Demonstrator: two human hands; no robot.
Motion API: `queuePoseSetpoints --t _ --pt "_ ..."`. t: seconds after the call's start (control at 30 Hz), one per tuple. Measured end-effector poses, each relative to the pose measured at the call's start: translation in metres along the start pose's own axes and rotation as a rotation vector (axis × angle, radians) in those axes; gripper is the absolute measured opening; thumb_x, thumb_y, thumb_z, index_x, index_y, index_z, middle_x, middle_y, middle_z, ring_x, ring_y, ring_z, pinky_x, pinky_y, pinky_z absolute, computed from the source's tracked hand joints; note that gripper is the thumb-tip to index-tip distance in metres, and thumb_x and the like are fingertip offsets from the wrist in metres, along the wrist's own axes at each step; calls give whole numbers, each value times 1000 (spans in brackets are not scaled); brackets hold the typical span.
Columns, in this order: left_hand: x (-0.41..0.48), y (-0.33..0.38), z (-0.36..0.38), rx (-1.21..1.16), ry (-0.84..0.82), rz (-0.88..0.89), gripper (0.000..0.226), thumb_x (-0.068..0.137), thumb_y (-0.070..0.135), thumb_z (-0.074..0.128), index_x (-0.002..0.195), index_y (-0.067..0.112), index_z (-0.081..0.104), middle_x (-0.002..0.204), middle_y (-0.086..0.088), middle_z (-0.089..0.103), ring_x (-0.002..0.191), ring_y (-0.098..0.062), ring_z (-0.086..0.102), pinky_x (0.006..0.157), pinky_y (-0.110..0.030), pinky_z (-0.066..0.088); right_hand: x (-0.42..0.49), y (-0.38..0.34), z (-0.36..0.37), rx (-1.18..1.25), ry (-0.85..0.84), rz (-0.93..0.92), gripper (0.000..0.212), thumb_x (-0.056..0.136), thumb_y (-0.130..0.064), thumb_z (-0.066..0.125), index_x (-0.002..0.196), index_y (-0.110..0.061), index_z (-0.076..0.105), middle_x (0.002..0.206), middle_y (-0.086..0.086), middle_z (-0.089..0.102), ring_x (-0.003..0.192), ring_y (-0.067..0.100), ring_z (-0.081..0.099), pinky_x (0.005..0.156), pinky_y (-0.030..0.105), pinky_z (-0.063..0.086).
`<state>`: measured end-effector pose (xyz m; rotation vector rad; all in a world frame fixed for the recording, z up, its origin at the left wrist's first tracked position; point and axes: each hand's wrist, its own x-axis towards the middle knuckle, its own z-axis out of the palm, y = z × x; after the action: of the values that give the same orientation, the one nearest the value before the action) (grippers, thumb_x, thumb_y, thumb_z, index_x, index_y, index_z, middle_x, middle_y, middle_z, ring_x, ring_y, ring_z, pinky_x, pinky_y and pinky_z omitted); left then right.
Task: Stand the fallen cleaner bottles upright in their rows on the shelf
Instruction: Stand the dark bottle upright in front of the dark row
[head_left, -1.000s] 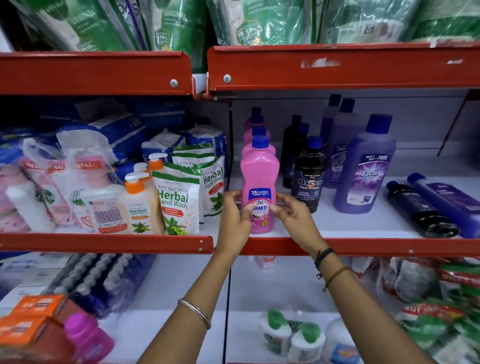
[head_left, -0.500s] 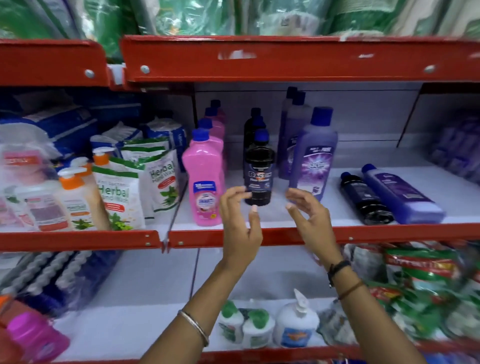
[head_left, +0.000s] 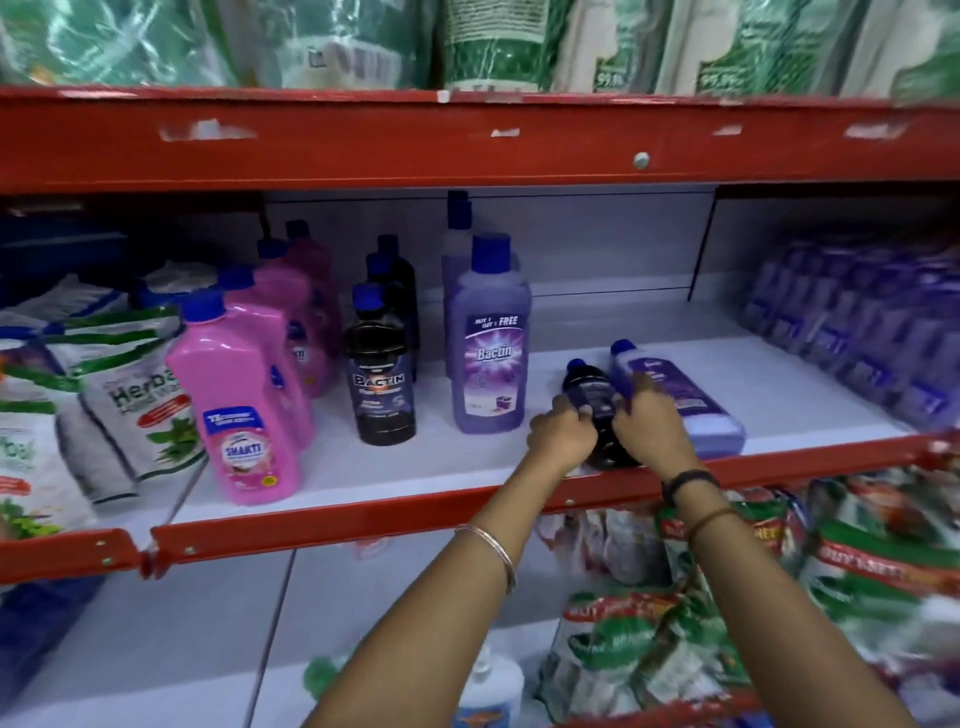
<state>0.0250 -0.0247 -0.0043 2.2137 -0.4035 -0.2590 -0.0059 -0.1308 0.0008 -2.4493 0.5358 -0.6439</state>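
A fallen black cleaner bottle (head_left: 592, 392) with a blue cap lies on its side on the white shelf (head_left: 779, 395). Beside it on the right lies a fallen purple bottle (head_left: 691, 410). My left hand (head_left: 561, 436) grips the black bottle's left side and my right hand (head_left: 652, 423) grips its right side, fingers over its middle. Upright rows stand to the left: pink bottles (head_left: 236, 400), black Bactin bottles (head_left: 382, 384) and purple Bactin bottles (head_left: 488, 343).
Herbal hand wash pouches (head_left: 135, 405) fill the shelf's left end. Blurred purple packs (head_left: 862, 332) stand at the right. A red shelf lip (head_left: 363, 514) runs along the front. Red and green packets (head_left: 779, 597) and pump bottles (head_left: 488, 686) sit on the shelf below.
My hands have left the pink bottle, which stands upright, and have moved right to the lying black bottle and closed on it. The view has swung right.
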Motion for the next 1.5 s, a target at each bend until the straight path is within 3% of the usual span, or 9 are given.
queuePoseSetpoints --t 0.2,0.4,0.5,0.63,0.7,0.83,1.1,1.33,1.5 --pt "3 -5 10 -31 -23 -11 53 89 36 47 134 14 28 129 -25 46 119 -44 45 99 -44 40 8 -8 6 -305 -115 -58 27 85 -2 46 107 11 53 112 31 60 104 43 59 84 42 48" --pt "19 -20 15 -287 -55 -69 102 58 52 58 143 28 7 132 -14 52 116 -34 55 97 -48 50 13 -17 5 -281 -202 109 34 87 -8 49 118 6 47 125 29 53 116 44 51 96 47 43" --pt "-6 -7 -1 -395 -37 10 79 86 19 61 146 11 9 124 -8 59 113 -23 56 99 -38 47 8 -8 -4 -50 -95 118 27 88 -12 50 107 7 55 116 33 59 109 43 55 89 41 43" --pt "-18 -6 -9 -543 71 167 59 89 -2 54 141 10 29 134 -9 53 113 -21 55 100 -36 46 1 5 -18 621 -46 202 9 85 -4 59 90 -6 67 91 16 67 98 36 63 85 37 50" --pt "-27 -7 -15 -574 128 238 52 90 -2 51 138 11 37 132 -9 55 114 -21 57 99 -35 48 -5 9 -23 835 -106 154 22 84 2 59 105 -2 63 96 11 65 102 34 62 88 37 54" --pt "-48 -16 -42 -619 219 359 44 90 -4 50 132 7 48 114 -4 60 94 -6 62 79 -13 52 -25 -8 -25 832 -148 -79 39 80 1 64 118 -5 57 115 10 63 104 20 60 88 30 52" --pt "-75 -76 -110 -543 564 374 44 87 -8 50 129 6 51 116 -5 61 103 -18 58 95 -32 47 -59 -102 26 971 -246 -258 39 80 6 61 115 -8 52 106 0 62 94 10 60 76 15 52" --pt "-88 -131 -137 -419 708 366 45 88 -2 43 129 13 50 124 -4 59 115 -23 56 100 -29 45 -78 -141 88 918 -318 -291 37 83 -1 61 115 -17 51 117 10 61 109 24 58 95 37 49" --pt "-91 -140 -143 -352 659 362 49 84 -15 35 125 8 50 114 0 60 104 -9 56 83 0 40 -86 -144 103 907 -153 -224 35 84 -4 60 116 -15 50 110 3 57 96 10 56 80 8 46"
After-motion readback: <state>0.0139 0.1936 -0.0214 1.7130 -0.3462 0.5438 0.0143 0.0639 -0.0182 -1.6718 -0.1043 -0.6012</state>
